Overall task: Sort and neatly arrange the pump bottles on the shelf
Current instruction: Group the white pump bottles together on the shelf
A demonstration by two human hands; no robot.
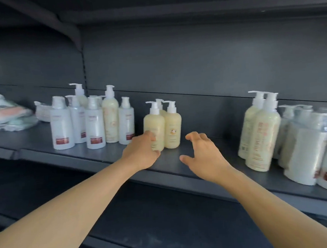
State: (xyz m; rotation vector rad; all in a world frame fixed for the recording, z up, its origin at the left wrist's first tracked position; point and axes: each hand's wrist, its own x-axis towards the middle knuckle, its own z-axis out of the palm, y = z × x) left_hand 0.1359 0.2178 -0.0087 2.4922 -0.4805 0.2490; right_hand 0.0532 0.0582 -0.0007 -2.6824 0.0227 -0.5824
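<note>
Left hand [141,152] grips front cream pump bottle [154,128]; right hand [203,154] spread, empty, near neighbour cream bottle [172,130]. Hold low, slide upright, avoid toppling.

A third cream-yellow plastic pump bottle [159,104] is mostly hidden behind the front pair. The plastic-wrapped white bottles [315,144], right of them, are blurred and cut by the frame edge.
</note>
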